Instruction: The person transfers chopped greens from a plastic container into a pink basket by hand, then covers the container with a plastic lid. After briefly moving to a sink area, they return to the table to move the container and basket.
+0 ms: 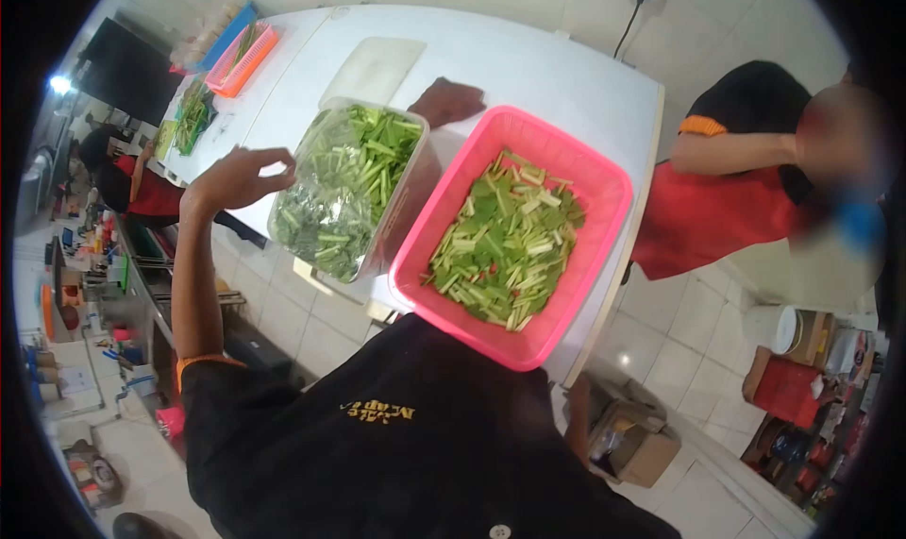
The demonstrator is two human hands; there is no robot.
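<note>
My left hand (pixel 241 176) is at the left rim of a clear plastic container (pixel 401 209), thumb and forefinger curled together in a pinch. Clear plastic film (pixel 326 176) lies at the fingertips, over part of the container; whether they grip it is too fine to tell. Cut green leafy stems (pixel 382 157) fill the container. Close to my body, a pink basket (pixel 604 194) holds more chopped stems and leaves (pixel 510 242), with small red bits among them. Part of my right forearm (pixel 578 416) shows beside the table's edge; that hand is out of sight.
On the white table (pixel 538 62) lie a pale lid or board (pixel 373 70) and a dark brown cloth (pixel 446 102). Pink and blue baskets and loose greens (pixel 193 114) sit at the far left. A co-worker (pixel 727 190) stands at the right, another at the left. Cardboard boxes (pixel 632 435) stand on the floor.
</note>
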